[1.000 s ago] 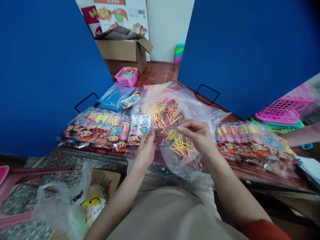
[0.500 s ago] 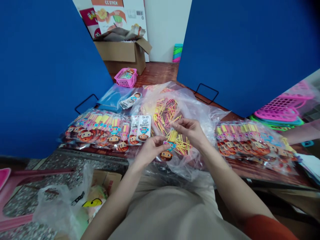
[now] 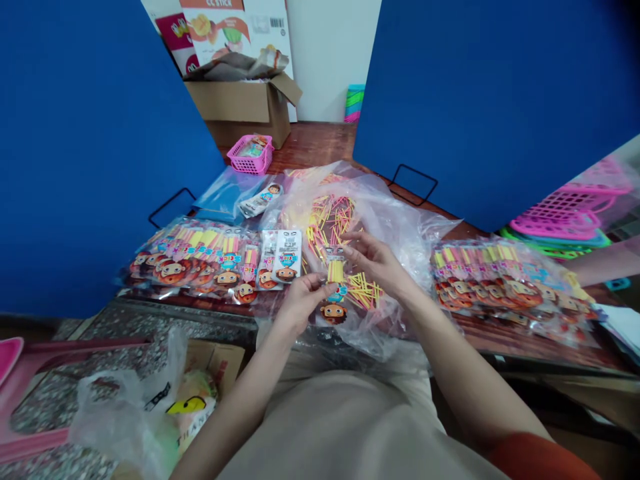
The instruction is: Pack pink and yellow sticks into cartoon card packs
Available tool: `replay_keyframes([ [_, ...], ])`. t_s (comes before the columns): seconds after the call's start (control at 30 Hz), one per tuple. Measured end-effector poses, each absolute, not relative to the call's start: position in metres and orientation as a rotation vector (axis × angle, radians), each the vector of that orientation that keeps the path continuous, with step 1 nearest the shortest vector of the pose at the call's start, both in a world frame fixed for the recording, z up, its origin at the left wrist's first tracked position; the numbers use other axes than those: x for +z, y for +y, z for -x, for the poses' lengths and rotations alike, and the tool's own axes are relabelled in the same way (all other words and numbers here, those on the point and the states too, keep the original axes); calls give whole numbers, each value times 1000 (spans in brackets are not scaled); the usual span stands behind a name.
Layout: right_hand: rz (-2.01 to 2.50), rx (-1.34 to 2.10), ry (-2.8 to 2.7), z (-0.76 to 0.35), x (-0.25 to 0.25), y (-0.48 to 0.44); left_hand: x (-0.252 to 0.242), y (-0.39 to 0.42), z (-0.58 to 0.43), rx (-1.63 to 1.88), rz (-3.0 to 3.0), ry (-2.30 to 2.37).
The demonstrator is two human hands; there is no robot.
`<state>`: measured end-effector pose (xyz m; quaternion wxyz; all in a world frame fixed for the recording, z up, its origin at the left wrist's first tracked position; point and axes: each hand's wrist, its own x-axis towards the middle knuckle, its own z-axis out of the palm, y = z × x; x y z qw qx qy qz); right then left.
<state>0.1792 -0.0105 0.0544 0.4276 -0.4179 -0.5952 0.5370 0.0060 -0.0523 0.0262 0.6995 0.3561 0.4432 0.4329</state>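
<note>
While the left hand (image 3: 301, 301) pinches a stick-filled packet (image 3: 335, 275) at centre frame, the right hand (image 3: 377, 265) holds its fingers parted beside the packet's top edge, contact undetermined. Filled packets (image 3: 187, 260) lie at left and right; apparently unfilled pouches (image 3: 289, 261) at centre-left and loose sticks (image 3: 333, 221) farther up suggest work outstanding.

The left panel (image 3: 90, 147) and right panel (image 3: 500, 100) blocked the far sides. Passage lay between them, above the plastic bag (image 3: 395, 210); a pink basket (image 3: 251, 160) obstructed its left.
</note>
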Motion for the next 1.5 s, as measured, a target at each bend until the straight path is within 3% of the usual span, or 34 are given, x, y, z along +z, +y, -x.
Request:
replay_keyframes([
  [0.43, 988, 1358, -1393, -150, 26, -25, 26, -53, 8, 1097, -847, 1039],
  [0.7, 1078, 1476, -1382, -144, 20, -24, 78, -21, 141, 1270, -1063, 1574],
  [0.8, 1091, 1486, -1415, -142, 10, -21, 79, 1, 183, 1112, -1255, 2021],
  [0.97, 1187, 1236, -1594, -146, -7, -9, 72, 5, 186, 457, -1615, 2581],
  [1.1, 1290, 958, -1623, -167, -11, 10, 70, -10, 161, 441, -1851, 2772],
  [1.3, 1326, 902, -1617, -183, -10, 25, 51, -10, 101, 419, -2126, 2408],
  [1.5, 1339, 866, -1722, -173, -9, 15, 24, 26, 49, 199, -1776, 2388],
])
